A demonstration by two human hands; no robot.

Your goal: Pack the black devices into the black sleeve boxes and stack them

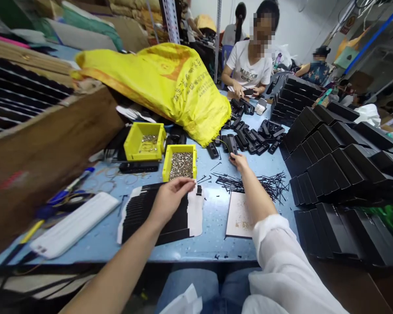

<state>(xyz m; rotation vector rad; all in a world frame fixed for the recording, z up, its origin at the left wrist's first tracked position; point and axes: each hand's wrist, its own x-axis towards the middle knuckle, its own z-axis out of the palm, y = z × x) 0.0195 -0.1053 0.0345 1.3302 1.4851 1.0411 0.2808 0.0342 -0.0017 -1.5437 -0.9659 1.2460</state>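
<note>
1. Left hand (pixel 170 197) is laid, fingers loosely curled and gripping nothing, on a row of flat black strips (pixel 150 218).
2. Just beyond its fingertips a yellow bin of small metal parts (pixel 180 162) is seen.
3. Right hand (pixel 239 162) is stretched far forward and closed on a black plastic part (pixel 232 146), at the near edge of a heap of such parts (pixel 253 133).
4. Between the hands and to the right, thin black pins (pixel 249 182) are scattered on the blue table (pixel 212 235).

Two yellow bins (pixel 145 140) (pixel 180 162), one yellow sack (pixel 170 83), one white case (pixel 75 229).
</note>
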